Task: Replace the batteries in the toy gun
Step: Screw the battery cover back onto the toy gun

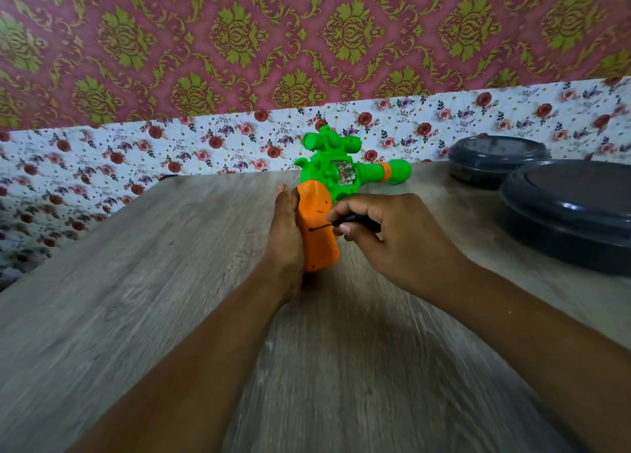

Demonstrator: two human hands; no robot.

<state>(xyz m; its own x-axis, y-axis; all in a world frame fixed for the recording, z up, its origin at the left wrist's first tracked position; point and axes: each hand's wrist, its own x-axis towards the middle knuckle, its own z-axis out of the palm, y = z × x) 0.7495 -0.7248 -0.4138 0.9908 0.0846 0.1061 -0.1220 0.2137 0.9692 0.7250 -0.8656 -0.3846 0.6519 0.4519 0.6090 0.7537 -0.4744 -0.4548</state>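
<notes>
Steadying the green-and-orange plastic toy gun (336,193) by its grip on the wood-grain bench (170,282), the left hand (285,239) has its fingers wrapped shut around it while the right hand (386,234) pinches a small black screwdriver (336,223) into the grip's screw, apparently undoing the battery cover; next, steady turning.

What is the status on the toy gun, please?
Left hand grips orange handle. Right hand drives screwdriver into it. Nothing in the way.

The table (136,316) lies bare to the left and near, open for a hand to pass, while two dark lidded tubs (566,213) crowd the far right edge, the wall (170,152) closes the far side, and the toy gun (341,179) stands mid-table.
</notes>
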